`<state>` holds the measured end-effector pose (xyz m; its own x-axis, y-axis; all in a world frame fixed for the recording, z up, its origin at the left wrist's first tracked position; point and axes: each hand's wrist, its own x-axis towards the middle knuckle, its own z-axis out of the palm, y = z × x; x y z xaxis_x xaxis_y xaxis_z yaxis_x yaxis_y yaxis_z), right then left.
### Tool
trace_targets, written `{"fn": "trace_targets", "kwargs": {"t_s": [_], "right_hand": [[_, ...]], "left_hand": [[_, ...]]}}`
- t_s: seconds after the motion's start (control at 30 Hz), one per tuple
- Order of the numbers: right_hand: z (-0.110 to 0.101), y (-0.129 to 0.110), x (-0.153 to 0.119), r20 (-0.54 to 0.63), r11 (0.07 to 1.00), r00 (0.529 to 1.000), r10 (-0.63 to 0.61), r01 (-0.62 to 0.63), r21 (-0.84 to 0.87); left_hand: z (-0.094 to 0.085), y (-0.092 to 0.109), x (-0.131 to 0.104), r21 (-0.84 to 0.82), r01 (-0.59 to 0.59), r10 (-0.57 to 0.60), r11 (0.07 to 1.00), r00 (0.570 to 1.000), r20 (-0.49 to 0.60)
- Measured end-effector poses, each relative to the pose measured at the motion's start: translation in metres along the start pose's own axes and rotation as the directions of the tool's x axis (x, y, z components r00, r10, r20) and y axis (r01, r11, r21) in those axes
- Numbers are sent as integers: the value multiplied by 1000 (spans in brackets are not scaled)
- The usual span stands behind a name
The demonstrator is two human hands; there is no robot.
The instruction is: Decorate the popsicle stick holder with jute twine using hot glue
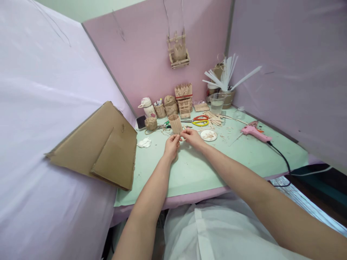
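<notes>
My left hand and my right hand meet over the middle of the table, fingertips pinched close together. Whatever is between them is too small to make out. Just behind the fingers stands a round cup made of wooden craft sticks, its lower edge partly hidden by the hands. To the right of my right hand lies a small white dish with little wood pieces in it. Scissors with red and yellow handles lie behind it, beside a pile of loose craft sticks.
A pink glue gun with a black cord lies at the right. Cardboard leans on the left. A twine ball, white bottle, stick-built pieces and a water tub line the back. A crumpled white tissue lies left.
</notes>
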<state>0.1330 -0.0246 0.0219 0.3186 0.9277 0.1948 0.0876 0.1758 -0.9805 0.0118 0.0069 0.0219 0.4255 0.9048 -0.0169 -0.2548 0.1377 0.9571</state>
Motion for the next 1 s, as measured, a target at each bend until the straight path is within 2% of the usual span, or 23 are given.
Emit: {"fn": "trace_targets", "kwargs": {"t_s": [0.13, 0.3, 0.5, 0.57, 0.63, 0.73, 0.83, 1.0], "right_hand": [[0, -1, -1, 22, 994, 996, 89, -90, 66], [1, 4, 2, 11, 995, 997, 75, -76, 68], [-3, 9, 7, -12, 996, 997, 75, -74, 56], [-6, 9, 9, -69, 993, 994, 88, -82, 80], [-10, 10, 12, -175, 985, 979, 100, -74, 153], [-14, 10, 15, -264, 963, 960, 91, -17, 269], [-16, 7, 15, -223, 944, 972, 69, 9, 330], [-22, 0, 16, -59, 918, 991, 118, -87, 387]], "left_hand": [[4, 1, -3, 113, -23, 26, 993, 1000, -18], [3, -1, -2, 167, -2, 9, 986, 999, -40], [-1, -4, -1, 208, -14, 17, 978, 1000, -12], [-1, -5, -1, 242, -21, 22, 970, 1000, -1], [2, -5, -1, 288, -37, 29, 957, 999, 33], [8, -6, -3, 322, -81, 52, 943, 994, 99], [8, -5, -4, 302, -72, 49, 951, 995, 84], [-4, -2, -2, 251, -37, 36, 967, 999, 9]]}}
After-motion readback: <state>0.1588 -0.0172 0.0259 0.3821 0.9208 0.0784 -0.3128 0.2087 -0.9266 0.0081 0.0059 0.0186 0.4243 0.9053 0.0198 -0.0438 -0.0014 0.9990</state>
